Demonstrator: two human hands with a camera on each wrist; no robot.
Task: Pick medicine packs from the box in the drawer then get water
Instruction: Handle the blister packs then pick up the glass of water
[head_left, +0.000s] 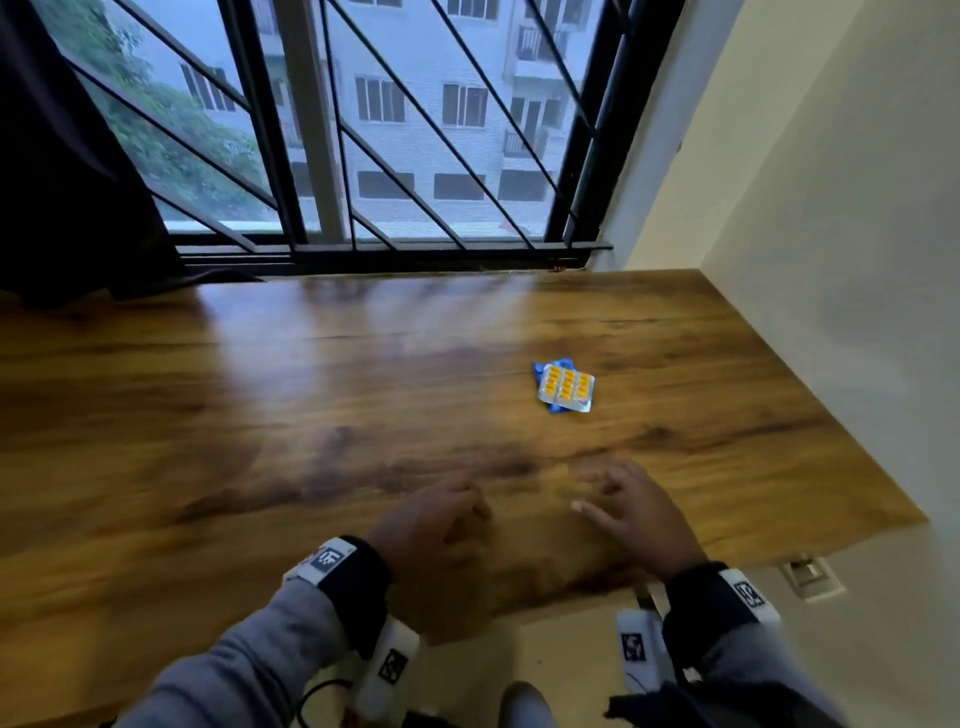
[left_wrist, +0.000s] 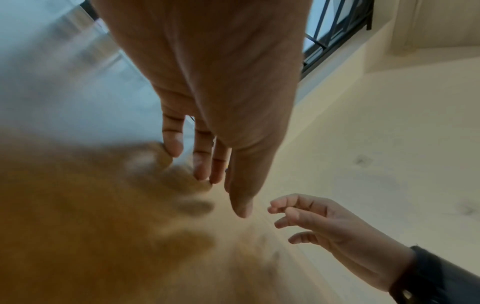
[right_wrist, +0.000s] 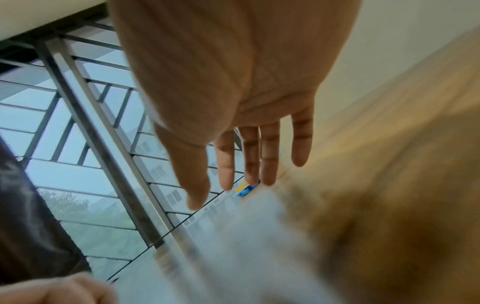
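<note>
The right hand (right_wrist: 233, 86) fills the upper middle, palm toward the camera, fingers (right_wrist: 270, 156) straight and slightly spread, holding nothing. Past the fingertips, a blue and yellow medicine pack (right_wrist: 246, 188) lies on the glossy brown wooden tabletop (right_wrist: 389, 205), which is heavily blurred. Behind stands the black metal window grille (right_wrist: 85, 127). The left hand (right_wrist: 52, 290), curled, shows at the lower left corner.

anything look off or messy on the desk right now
Nothing is spilled or damaged. The one untidy detail: the orange blister pack lies skewed on a blue pack on the wooden desk, their edges unaligned. Both hands are empty, apart from the packs.
</note>
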